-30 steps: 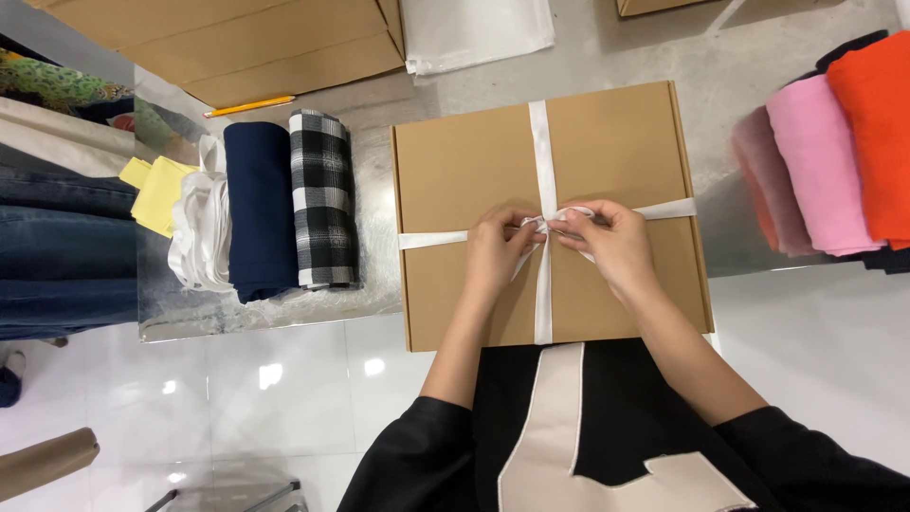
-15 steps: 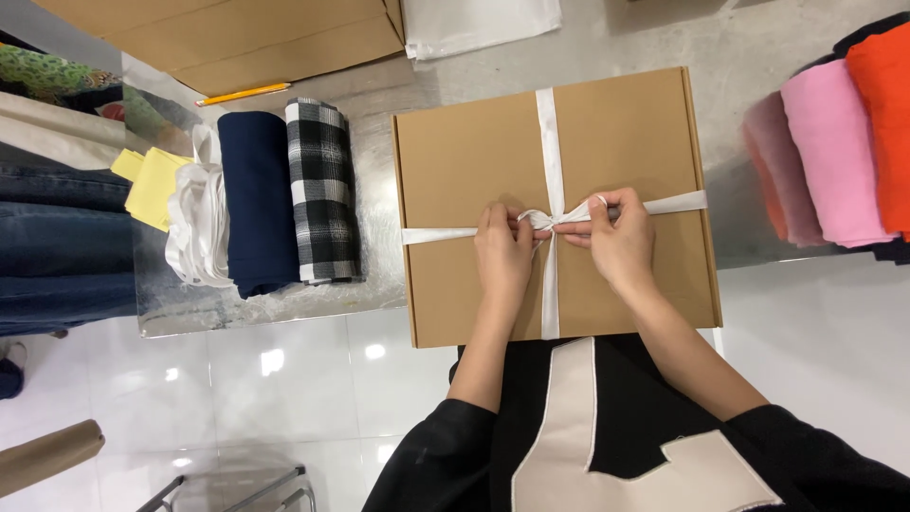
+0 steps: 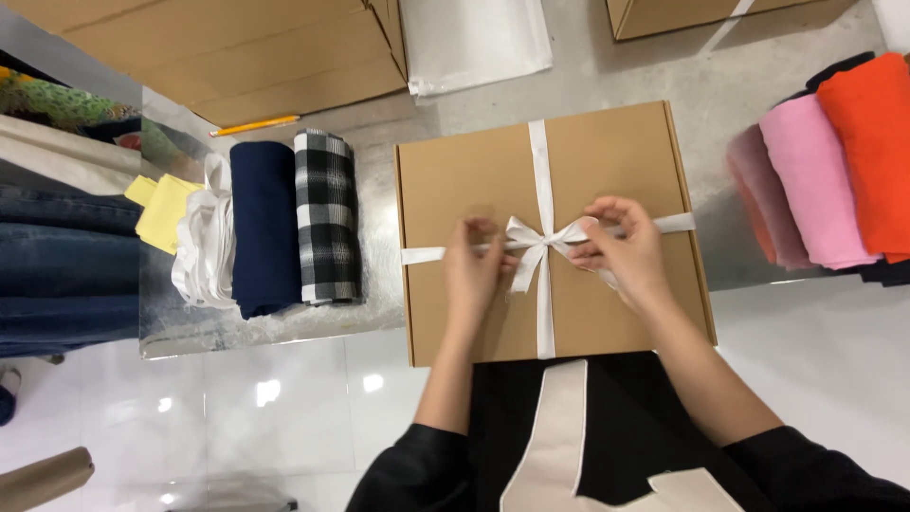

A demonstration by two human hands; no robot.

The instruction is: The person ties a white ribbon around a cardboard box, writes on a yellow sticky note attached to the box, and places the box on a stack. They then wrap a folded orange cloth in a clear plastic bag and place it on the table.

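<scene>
A flat brown cardboard box (image 3: 607, 161) lies on the grey table in front of me, bound crosswise with a white ribbon (image 3: 541, 171). A bow sits at the crossing near the box's middle. My left hand (image 3: 474, 270) pinches the bow's left loop. My right hand (image 3: 621, 251) pinches the right loop and ribbon end. The two hands are a little apart, either side of the knot.
Left of the box lie folded cloths: black-and-white checked (image 3: 327, 218), navy (image 3: 265, 228), white (image 3: 204, 246), yellow (image 3: 163, 209), and jeans (image 3: 57, 265). Pink (image 3: 815, 180) and orange (image 3: 867, 152) rolls lie to the right. Large cardboard boxes (image 3: 237, 47) and a pencil (image 3: 254, 125) sit behind.
My hands have drawn apart from the knot, and the bow's loops now show between them. The view has shifted slightly.
</scene>
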